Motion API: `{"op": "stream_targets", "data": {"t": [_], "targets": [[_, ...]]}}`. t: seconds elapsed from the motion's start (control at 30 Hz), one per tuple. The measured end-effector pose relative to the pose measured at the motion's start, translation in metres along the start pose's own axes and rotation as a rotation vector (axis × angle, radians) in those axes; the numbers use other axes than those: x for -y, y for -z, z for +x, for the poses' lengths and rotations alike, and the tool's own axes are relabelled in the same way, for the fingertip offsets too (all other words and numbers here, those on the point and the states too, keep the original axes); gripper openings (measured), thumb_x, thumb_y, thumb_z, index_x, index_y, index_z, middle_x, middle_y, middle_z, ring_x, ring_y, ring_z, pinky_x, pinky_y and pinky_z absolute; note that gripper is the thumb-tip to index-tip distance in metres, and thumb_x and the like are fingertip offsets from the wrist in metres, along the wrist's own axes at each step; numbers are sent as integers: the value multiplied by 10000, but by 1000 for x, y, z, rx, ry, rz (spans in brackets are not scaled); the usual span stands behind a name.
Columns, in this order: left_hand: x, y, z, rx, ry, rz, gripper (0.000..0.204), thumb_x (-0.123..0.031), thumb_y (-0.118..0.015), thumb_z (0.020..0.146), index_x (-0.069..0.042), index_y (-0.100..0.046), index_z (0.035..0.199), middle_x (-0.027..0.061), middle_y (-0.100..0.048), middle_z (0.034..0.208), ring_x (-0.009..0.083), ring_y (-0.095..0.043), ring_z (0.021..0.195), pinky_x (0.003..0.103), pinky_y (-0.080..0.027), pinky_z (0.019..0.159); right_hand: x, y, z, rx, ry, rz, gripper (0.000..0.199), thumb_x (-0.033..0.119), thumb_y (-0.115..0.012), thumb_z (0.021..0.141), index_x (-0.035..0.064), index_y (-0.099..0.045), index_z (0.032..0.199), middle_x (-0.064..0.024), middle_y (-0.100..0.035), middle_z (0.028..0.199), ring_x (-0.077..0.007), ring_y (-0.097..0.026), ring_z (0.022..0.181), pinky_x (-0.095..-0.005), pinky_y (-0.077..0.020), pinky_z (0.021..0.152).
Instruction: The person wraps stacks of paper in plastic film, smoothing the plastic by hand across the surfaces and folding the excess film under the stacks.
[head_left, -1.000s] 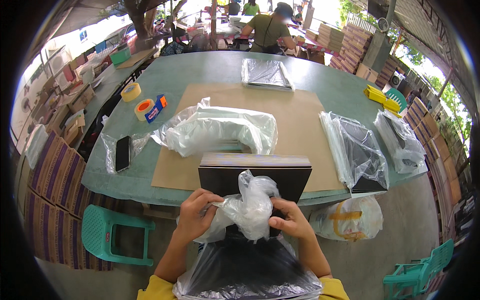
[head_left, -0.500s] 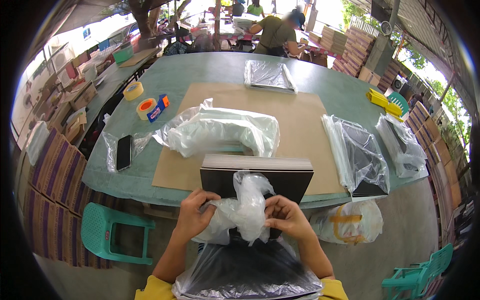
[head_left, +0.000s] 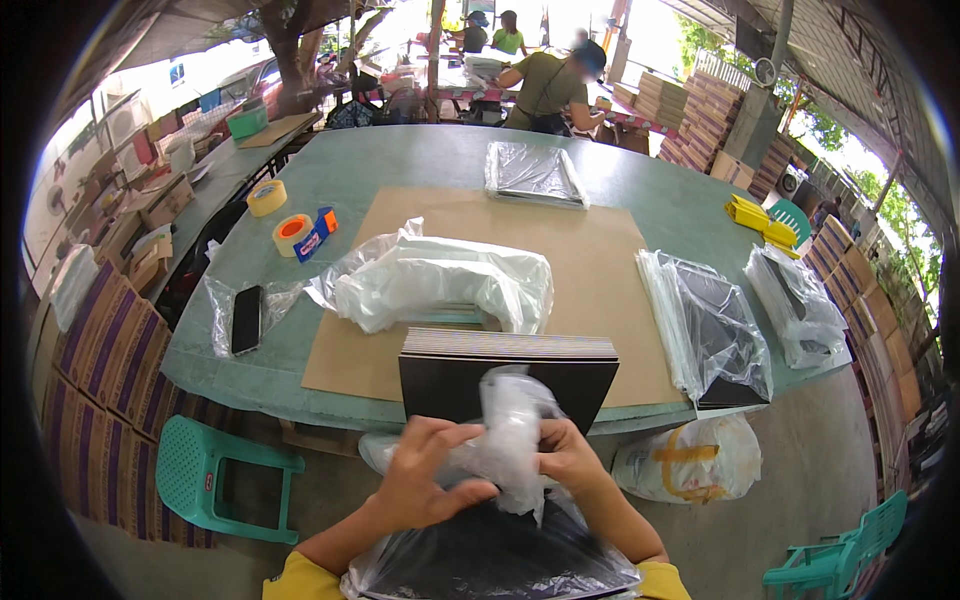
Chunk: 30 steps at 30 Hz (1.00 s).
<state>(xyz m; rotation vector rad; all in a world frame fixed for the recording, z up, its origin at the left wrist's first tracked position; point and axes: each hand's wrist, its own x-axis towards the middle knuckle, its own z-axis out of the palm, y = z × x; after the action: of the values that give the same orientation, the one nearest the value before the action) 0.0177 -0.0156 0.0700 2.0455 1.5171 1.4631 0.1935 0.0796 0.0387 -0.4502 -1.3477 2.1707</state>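
A crumpled clear plastic bag bunches up in front of me. My right hand pinches its right side between thumb and fingers. My left hand is open at the bag's left side, thumb and fingers spread; its fingertips reach the plastic. Just beyond, a stack of black boards with pale edges stands upright at the table's near edge. A black panel in clear plastic lies on my lap below the hands.
On the green table lie brown paper, a white plastic bundle, tape rolls, a phone, and plastic-wrapped black panels. A green stool and a taped white bundle stand below. Another person works beyond.
My left hand has opened out of its pinch and moved right, toward the bunched plastic. My right hand still grips the bag, now slightly lower. The view has tilted slightly upward.
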Motion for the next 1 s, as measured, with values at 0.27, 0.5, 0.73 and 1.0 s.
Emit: {"op": "stream_targets", "data": {"t": [0.27,0.5,0.73,1.0], "targets": [[19,-18,4,111,155,-240,395,-78,-647,680,-67,-535,1058,101,-524,722,211,-501,607,289,-424,573,-5,7,-7,-54,85,13,138,117,-644,719,23,-547,689,18,-539,678,-41,-460,625,-189,-363,560],[14,-20,5,274,260,-270,313,-44,-631,688,-92,-591,994,69,-528,741,165,-518,626,259,-414,564,-5,2,-9,-87,-34,-202,135,124,-631,735,-3,-585,738,22,-540,688,-41,-462,629,-184,-357,560],[89,18,-55,-131,714,-386,148,-91,-579,746,-20,-586,876,30,-513,712,117,-505,652,229,-434,502,16,63,-46,-375,383,351,121,166,-534,798,56,-515,843,-42,-529,708,-147,-537,616,-242,-466,518],[127,90,-88,-945,576,-103,78,-41,-542,707,-35,-465,709,23,-503,669,89,-434,579,234,-396,573,22,101,-81,-661,397,488,265,166,-508,813,14,-489,1030,-122,-554,990,-219,-554,868,-359,-461,783]]}}
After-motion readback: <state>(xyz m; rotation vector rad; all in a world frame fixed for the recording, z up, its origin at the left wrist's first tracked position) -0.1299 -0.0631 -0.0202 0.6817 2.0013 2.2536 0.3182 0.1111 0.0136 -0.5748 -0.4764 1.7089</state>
